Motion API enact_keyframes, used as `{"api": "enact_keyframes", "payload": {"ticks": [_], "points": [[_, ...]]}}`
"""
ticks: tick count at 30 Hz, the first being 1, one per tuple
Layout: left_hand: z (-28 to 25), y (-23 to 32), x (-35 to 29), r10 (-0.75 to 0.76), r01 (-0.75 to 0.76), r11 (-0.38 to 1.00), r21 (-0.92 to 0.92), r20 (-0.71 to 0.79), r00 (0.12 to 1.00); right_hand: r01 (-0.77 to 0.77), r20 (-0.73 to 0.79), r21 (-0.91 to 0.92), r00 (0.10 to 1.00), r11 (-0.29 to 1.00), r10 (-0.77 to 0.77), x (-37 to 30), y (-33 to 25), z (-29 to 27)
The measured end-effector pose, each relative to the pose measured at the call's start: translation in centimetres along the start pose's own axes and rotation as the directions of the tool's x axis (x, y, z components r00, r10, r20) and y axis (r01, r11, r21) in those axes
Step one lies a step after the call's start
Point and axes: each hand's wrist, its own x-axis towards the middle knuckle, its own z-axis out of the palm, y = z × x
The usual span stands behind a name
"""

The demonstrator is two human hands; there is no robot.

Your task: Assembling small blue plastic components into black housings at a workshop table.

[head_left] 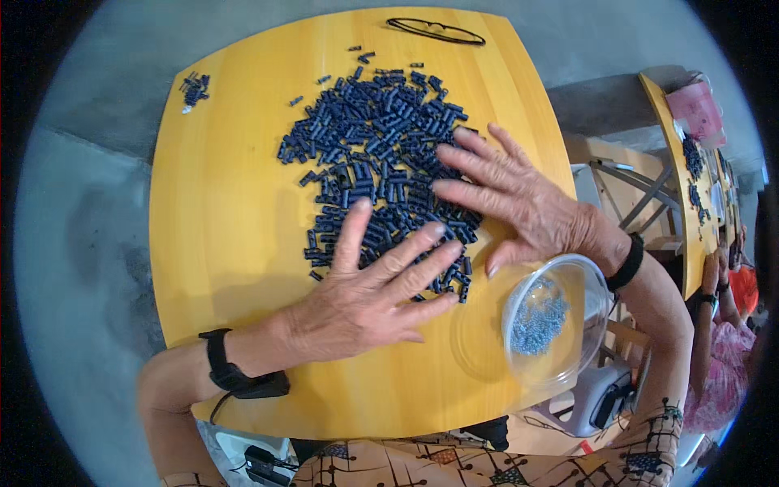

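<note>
A broad heap of small dark blue, tube-like plastic pieces [381,130] lies spread over the middle of the yellow table [227,203]. My left hand [365,300] rests at the near side of the heap, fingers spread over the pieces. From the right, my right hand [519,195] reaches onto the heap's edge, its fingers also spread and its thumb pointing down toward the table. Neither hand grips a piece. Close below my right hand stands a clear round plastic tub [596,325] holding many tiny silvery-blue metal bits [537,323].
Black-framed glasses [436,31] lie at the table's far edge. A small separate pile of dark pieces [195,89] sits at the far left corner. A black device with a cable [264,385] is by my left wrist. Rightward, another person's arms [714,276] reach over a second table [692,268].
</note>
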Motion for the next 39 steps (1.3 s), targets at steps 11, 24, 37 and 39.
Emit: {"api": "enact_keyframes", "payload": {"ticks": [11, 24, 37, 39], "points": [[1.3, -2.5, 3.0, 0.058, -0.043, 0.996, 0.081, -0.199, 0.978, 0.04, -0.083, -0.014, 0.996, 0.999, -0.041, 1.1, 0.9, 1.3], [1.0, -5.4, 3.8, 0.008, 0.012, 0.998, 0.063, -0.298, 0.955, 0.043, -0.215, -0.05, 0.975, 0.998, -0.053, 3.3, 3.8, 1.8], [1.9, 0.0, 3.2, 0.055, -0.082, 0.978, -0.192, -0.145, 0.988, -0.015, -0.326, 0.276, 0.939, 0.961, 0.108, -0.1, 4.5, 0.0], [2.7, 0.7, 3.5, 0.076, -0.093, 0.959, -0.266, -0.074, 0.994, -0.067, -0.312, 0.279, 0.937, 0.958, 0.157, -1.4, 4.8, 0.5]]}}
